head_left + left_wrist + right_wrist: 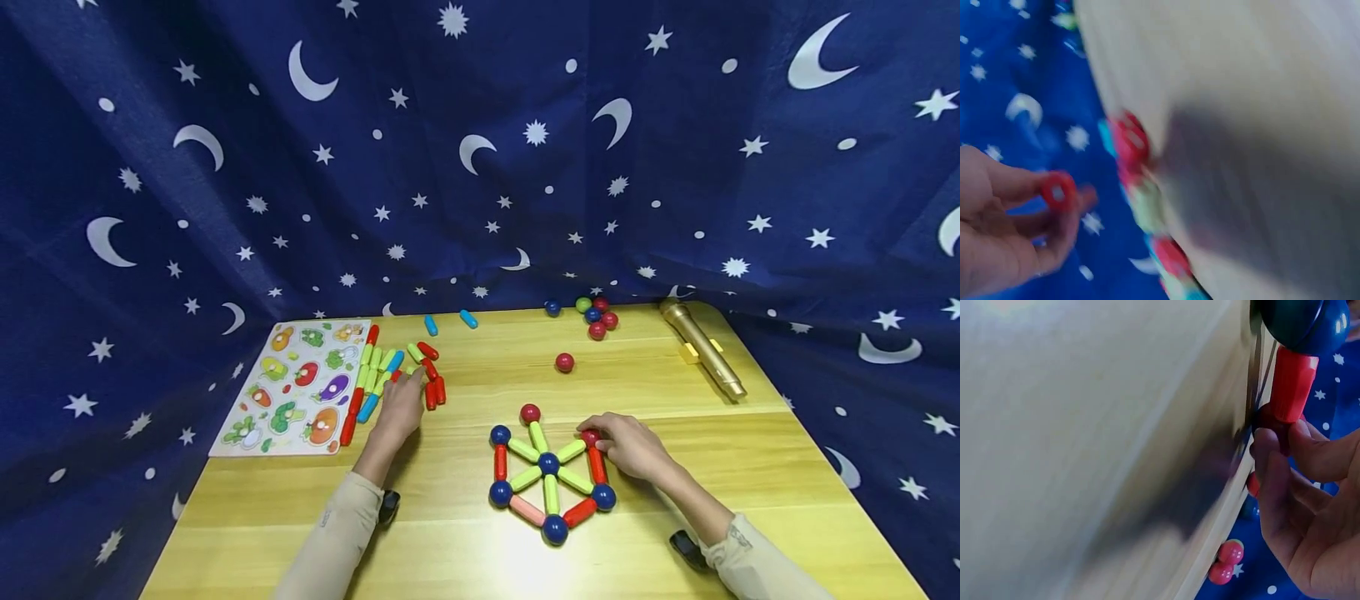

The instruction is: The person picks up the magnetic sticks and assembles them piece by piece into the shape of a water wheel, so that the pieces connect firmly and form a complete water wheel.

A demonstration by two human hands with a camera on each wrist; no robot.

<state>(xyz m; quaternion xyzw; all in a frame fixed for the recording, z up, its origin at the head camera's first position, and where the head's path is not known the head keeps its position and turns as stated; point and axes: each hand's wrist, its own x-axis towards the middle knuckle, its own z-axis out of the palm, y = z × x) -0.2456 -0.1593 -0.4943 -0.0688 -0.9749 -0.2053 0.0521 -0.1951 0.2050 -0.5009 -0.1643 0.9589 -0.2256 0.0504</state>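
Note:
A wheel-like figure of magnetic sticks and balls lies on the table, with a blue centre ball and yellow-green spokes around it. My right hand pinches the red ball at its upper right corner, where a red stick runs to a blue ball. At the top stands another red ball, with no rim stick on either side. My left hand is over the loose sticks at the left; in the left wrist view it pinches a red magnetic stick, seen end-on.
A vegetable picture board lies at the left, with rows of sticks along its edge. Two blue sticks are near the back edge. Several balls cluster at the back, and a single red ball lies nearer. A gold microphone lies back right.

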